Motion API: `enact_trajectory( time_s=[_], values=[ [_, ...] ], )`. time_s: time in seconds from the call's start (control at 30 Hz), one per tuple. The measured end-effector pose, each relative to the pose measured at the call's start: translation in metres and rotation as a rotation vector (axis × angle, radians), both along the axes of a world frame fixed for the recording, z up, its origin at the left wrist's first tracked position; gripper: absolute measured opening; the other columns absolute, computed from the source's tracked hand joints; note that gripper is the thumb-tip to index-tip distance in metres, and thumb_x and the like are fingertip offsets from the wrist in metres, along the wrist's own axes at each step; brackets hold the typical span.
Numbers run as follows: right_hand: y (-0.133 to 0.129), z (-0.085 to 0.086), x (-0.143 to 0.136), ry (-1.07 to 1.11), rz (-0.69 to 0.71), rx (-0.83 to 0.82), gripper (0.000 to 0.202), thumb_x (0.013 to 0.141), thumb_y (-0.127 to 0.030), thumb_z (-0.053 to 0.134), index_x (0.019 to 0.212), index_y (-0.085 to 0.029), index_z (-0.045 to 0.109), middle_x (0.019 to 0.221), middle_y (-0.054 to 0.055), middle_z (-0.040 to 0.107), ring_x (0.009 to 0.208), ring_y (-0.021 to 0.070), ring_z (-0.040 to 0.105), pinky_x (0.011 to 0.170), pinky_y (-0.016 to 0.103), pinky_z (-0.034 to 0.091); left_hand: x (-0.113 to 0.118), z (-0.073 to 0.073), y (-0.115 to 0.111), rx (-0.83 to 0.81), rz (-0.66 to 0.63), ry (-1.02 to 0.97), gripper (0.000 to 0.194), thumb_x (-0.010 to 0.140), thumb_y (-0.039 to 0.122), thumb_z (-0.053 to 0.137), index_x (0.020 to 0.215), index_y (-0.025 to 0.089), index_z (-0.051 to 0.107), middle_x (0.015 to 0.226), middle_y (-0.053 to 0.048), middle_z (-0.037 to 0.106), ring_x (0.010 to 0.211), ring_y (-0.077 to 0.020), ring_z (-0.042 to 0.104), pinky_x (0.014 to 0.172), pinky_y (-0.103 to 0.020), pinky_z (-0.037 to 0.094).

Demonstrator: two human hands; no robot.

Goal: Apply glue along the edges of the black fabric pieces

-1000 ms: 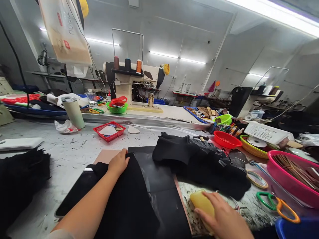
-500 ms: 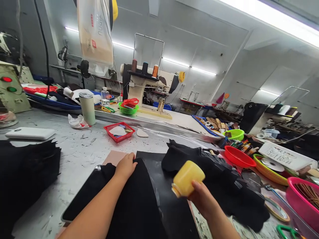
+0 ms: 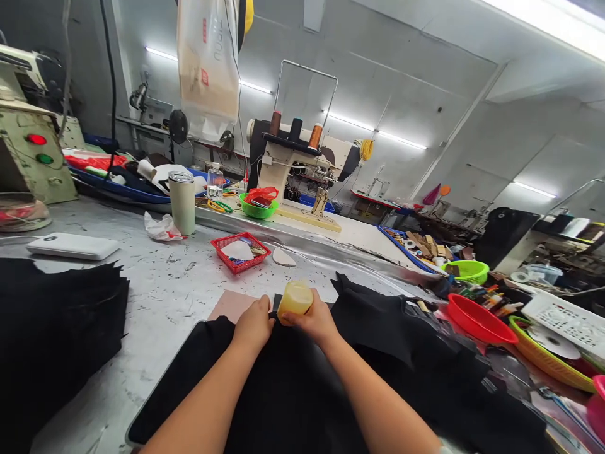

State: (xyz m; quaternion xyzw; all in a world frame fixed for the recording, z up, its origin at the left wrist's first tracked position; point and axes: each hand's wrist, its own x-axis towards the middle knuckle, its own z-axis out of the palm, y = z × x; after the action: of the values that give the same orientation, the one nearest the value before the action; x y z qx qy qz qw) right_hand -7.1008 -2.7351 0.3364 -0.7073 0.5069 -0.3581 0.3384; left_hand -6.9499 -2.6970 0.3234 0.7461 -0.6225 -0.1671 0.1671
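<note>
My left hand pinches the top edge of a black cloth piece that lies in front of me. My right hand grips a yellow bottle, held close beside my left hand at the cloth's top edge. The bottle is tilted, and its nozzle is hidden. Under the cloth, a pink sheet shows at the upper left. A dark, flat, rounded-corner object lies left of my left forearm.
Black pieces lie at the left and more black cloth at the right. Ahead are a red basket, a tumbler and a sewing machine. A red bowl stands at the right.
My right hand has carried the yellow bottle left and forward, up to my left hand. The view has shifted slightly. My left hand still holds the cloth edge.
</note>
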Motion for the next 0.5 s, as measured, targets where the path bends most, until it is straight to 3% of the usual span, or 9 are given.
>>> enact_trajectory(
  time_s=[0.5],
  values=[
    [-0.011, 0.004, 0.01, 0.206, 0.029, -0.077, 0.051, 0.058, -0.039, 0.074, 0.097, -0.021, 0.046, 0.085, 0.004, 0.064, 0.079, 0.0239, 0.061, 0.065, 0.031, 0.043, -0.005, 0.005, 0.002, 0.005, 0.01, 0.018, 0.02, 0.075, 0.02, 0.052, 0.093, 0.02, 0.043, 0.097, -0.009, 0.063, 0.087, -0.0241, 0.061, 0.063, -0.031, 0.04]
  ],
)
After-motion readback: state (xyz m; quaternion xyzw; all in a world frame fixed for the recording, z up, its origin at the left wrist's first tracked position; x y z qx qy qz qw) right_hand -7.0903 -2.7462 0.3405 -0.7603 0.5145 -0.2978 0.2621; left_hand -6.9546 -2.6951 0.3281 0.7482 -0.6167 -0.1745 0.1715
